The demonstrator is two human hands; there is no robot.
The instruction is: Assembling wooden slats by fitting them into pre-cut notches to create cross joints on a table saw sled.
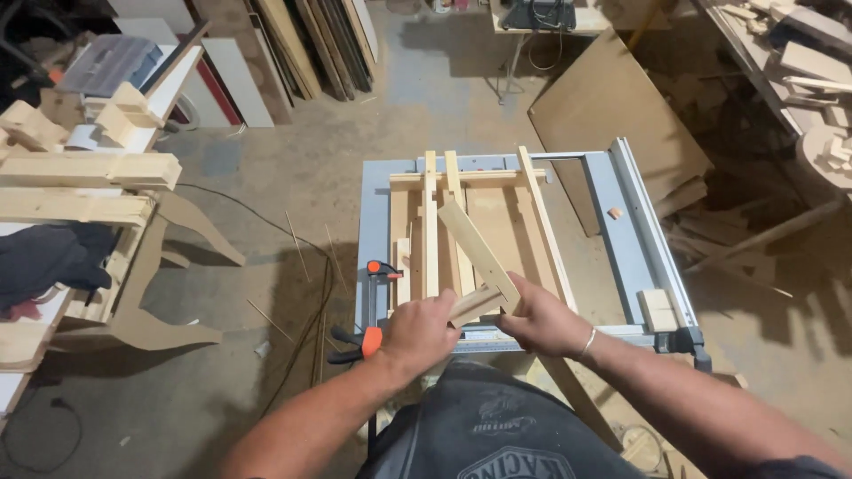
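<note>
My left hand (417, 333) grips a short wooden piece (475, 304) at the near edge of the table saw (621, 222). Closed around the lower end of a longer wooden slat (475, 248) is my right hand (541, 319); the slat slants up and to the left over the table. The two pieces meet between my hands. Under them lies a wooden jig (497, 213) of several parallel strips on the saw top.
An orange-handled clamp (368, 337) grips the saw's near left edge. A small wood block (658, 309) sits at the near right corner. Lumber and cut shapes (80, 186) pile up at left, boards (311, 44) lean at the back, and scrap (816, 89) is at right. Cables (302, 337) run across the floor.
</note>
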